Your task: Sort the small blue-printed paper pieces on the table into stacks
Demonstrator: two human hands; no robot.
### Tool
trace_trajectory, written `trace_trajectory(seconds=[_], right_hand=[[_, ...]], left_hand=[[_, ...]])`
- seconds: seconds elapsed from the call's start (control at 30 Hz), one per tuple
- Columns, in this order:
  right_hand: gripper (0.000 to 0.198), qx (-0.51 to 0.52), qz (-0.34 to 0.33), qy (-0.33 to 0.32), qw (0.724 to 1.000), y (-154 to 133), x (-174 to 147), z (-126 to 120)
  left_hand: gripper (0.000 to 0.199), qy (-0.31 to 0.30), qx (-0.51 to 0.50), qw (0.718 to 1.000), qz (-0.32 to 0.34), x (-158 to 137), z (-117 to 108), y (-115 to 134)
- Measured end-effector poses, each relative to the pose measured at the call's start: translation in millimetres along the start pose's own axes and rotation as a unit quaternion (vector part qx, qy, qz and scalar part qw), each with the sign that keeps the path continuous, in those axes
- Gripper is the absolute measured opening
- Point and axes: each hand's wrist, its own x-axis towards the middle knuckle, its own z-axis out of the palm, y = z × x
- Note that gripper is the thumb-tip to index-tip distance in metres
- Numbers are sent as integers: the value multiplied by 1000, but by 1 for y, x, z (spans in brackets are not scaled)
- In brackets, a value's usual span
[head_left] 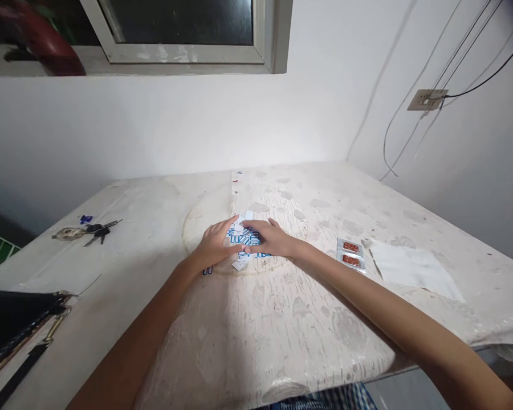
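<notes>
At the middle of the table lies a heap of small blue-and-white flat pieces (239,236), too small to name for certain. My left hand (216,242) rests along the heap's left side, fingers stretched forward and thumb reaching inward. On the right side, my right hand (271,238) curves round the heap with its fingers apart. The two thumbs meet or nearly meet at the near side. A loose white piece (240,265) lies just in front of the thumbs, and a blue-edged piece (207,270) sits by my left wrist. Part of the heap is hidden under the hands.
Keys (98,230) lie at the left, behind a black zipped pouch (17,324). Two foil packs with reddish contents (351,254) and a white sheet (414,270) lie right. A plastic-covered table (282,324) meets the wall, where cables hang from a socket (427,99).
</notes>
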Motion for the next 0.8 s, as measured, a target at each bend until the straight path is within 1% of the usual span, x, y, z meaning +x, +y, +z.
trace_trajectory(seconds=[0.1, 0.23, 0.33, 0.4, 0.53, 0.6, 0.67, 0.73, 0.77, 0.8], right_hand=[[55, 15, -40, 55, 998, 3, 5, 8], [35, -31, -41, 113, 992, 8, 8, 10], [25, -86, -59, 114, 988, 11, 8, 7], [22, -120, -60, 111, 985, 11, 7, 4], [26, -154, -40, 116, 980, 14, 5, -3], [29, -130, -36, 137, 981, 19, 5, -6], [29, -58, -25, 193, 979, 23, 8, -8], [27, 16, -4, 261, 965, 24, 11, -10], [25, 56, 12, 286, 957, 24, 13, -10], [24, 104, 29, 295, 949, 23, 15, -12]], left_hand=[[66, 38, -37, 998, 16, 6, 7, -2], [47, 86, -76, 992, 52, 12, 13, -3], [29, 110, -101, 986, 70, 14, 15, 0], [20, 129, -113, 982, 78, 15, 15, 0], [20, 173, -119, 976, 56, 15, 13, -1], [19, 195, -137, 971, 33, 16, 11, -3], [16, 222, -187, 957, 5, 17, 9, -5], [13, 238, -273, 932, -31, 19, 7, -5], [15, 237, -326, 914, -49, 19, 6, -5], [18, 234, -379, 893, -64, 20, 5, -4]])
